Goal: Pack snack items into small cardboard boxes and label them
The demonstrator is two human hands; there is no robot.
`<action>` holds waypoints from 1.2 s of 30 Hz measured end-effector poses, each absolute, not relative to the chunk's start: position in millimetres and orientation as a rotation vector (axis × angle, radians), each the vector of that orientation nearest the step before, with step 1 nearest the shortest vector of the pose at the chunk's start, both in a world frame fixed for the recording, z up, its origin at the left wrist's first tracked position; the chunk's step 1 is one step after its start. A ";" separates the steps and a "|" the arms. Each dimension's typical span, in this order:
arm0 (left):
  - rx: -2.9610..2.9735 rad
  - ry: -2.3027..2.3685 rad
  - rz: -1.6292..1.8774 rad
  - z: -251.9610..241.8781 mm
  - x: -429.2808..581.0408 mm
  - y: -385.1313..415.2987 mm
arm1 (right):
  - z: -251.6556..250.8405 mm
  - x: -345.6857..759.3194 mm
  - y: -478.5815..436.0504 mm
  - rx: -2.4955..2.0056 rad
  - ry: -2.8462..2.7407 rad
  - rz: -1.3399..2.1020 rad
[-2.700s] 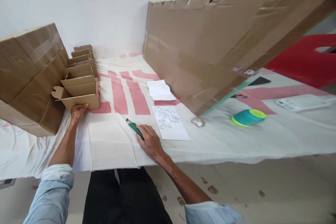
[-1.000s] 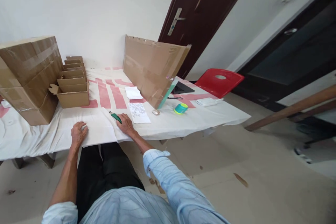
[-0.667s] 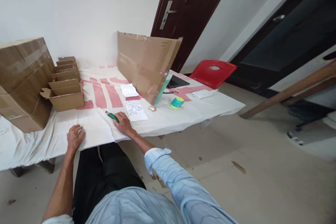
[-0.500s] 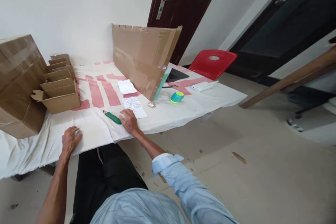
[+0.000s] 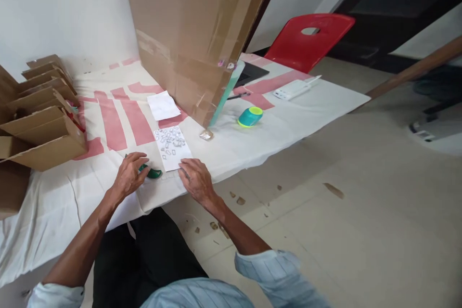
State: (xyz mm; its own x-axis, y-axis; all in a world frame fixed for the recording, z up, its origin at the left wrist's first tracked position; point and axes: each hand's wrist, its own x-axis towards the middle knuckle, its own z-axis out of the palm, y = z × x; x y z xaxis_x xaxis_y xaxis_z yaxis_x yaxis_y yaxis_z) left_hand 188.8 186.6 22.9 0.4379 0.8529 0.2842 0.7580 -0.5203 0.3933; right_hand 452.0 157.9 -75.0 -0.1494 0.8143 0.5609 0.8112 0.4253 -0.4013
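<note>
My left hand (image 5: 130, 175) is over a green-handled tool (image 5: 154, 173) lying on the cloth, thumb and fingers apart on either side of its handle. The hand hides part of the tool, so its exact kind cannot be made out. My right hand (image 5: 198, 180) rests at the lower right corner of a white sheet of paper (image 5: 173, 158), fingers curved and thumb apart from them. Many small grey outlined shapes (image 5: 172, 139) are scattered over the sheet's upper part; I cannot tell whether they are printed or loose pieces.
Open cardboard boxes (image 5: 46, 147) stand at left. A large cardboard panel (image 5: 187, 33) rises behind the paper. Around it are a folded white paper (image 5: 163, 106), a small clear packet (image 5: 206, 134), a teal-and-yellow tape roll (image 5: 250, 117), a white power strip (image 5: 294, 89) and a red chair (image 5: 310, 41).
My left hand has moved right, from bare cloth to the green-handled tool. My right hand has shifted from beside that tool to the paper's lower right corner. The view has tilted down.
</note>
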 end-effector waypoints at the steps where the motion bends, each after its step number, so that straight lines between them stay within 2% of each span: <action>1: 2.496 1.399 0.662 23.0 192.7 190.6 | -72.9 449.1 152.2 -1.339 -1.953 -0.010; 8: 2.522 1.314 0.630 19.6 188.8 207.4 | -61.5 452.3 120.3 -1.177 -1.972 0.044; 16: 2.592 1.313 0.210 20.1 199.2 203.0 | -52.0 478.6 135.9 -1.143 -2.053 0.063; 26: 2.444 1.111 0.040 48.3 163.2 179.7 | -50.0 476.1 128.8 -1.062 -2.055 0.096; 30: 2.298 1.375 0.195 49.8 176.2 196.8 | -44.9 476.1 128.8 -1.041 -2.074 0.127; 33: 2.179 1.500 0.407 37.8 190.6 216.3 | -40.6 477.0 133.7 -1.025 -2.092 0.169; 36: 2.132 1.574 0.473 24.3 203.2 234.5 | -36.3 476.8 140.2 -1.001 -2.100 0.190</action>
State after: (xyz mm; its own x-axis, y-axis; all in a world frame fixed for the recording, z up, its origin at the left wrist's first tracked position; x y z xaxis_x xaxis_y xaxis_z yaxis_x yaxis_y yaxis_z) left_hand 203.2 234.5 24.3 0.2912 0.9566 0.0100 0.8039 -0.2503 0.5395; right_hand 476.8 140.2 -36.3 -0.3804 0.7115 0.5908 0.5936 0.6777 -0.4339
